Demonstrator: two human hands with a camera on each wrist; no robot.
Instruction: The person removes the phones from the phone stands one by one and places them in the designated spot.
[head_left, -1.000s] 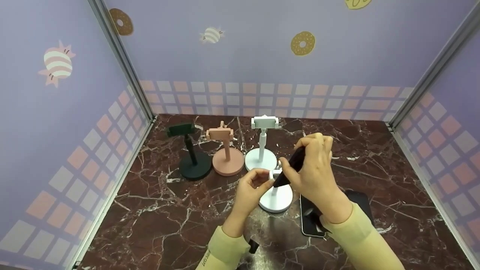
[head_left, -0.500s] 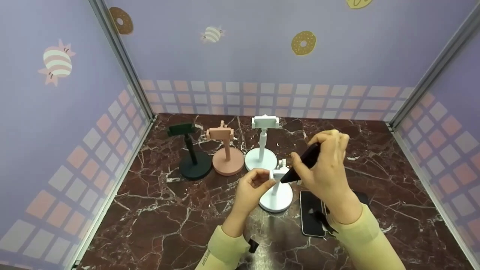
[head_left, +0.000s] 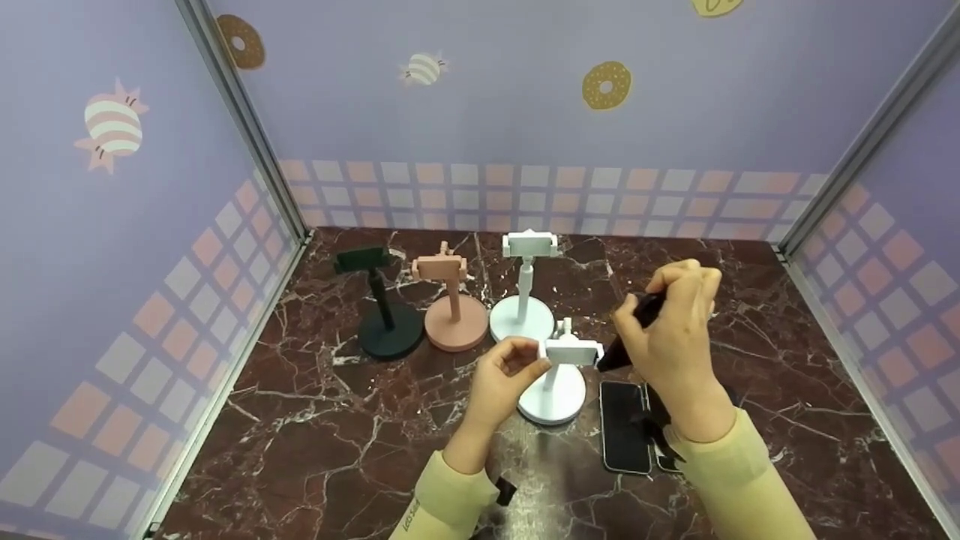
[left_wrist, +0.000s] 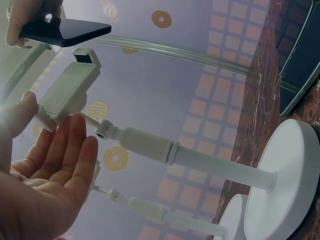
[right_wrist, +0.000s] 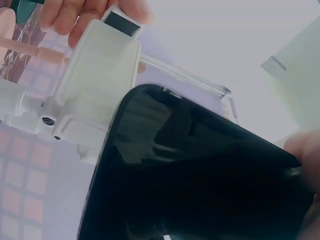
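Observation:
My left hand (head_left: pixel 499 382) pinches the left end of the clamp on the front white phone stand (head_left: pixel 572 353); in the left wrist view, thumb and fingertips meet the clamp's lower end, and the stand's round base (left_wrist: pixel 280 180) is upright on the table. My right hand (head_left: pixel 679 345) grips a black smartphone (right_wrist: pixel 190 170), held tilted just right of the clamp. In the right wrist view the phone's top corner overlaps the clamp from that angle; the left wrist view shows a gap between phone (left_wrist: pixel 65 32) and clamp. Nothing sits in the clamp.
Behind stand a black phone stand (head_left: pixel 390 330), a pink one (head_left: pixel 456 322) and another white one (head_left: pixel 523 319) in a row. A phone (head_left: pixel 626 439) lies on the marble-patterned table (head_left: pixel 360 457), with more phones partly hidden under my right forearm. Patterned walls (head_left: pixel 495 120) enclose the table.
My right hand has drawn the smartphone to the right, away from the front white stand's clamp, baring the clamp's face. My left hand has stayed on the clamp's left end.

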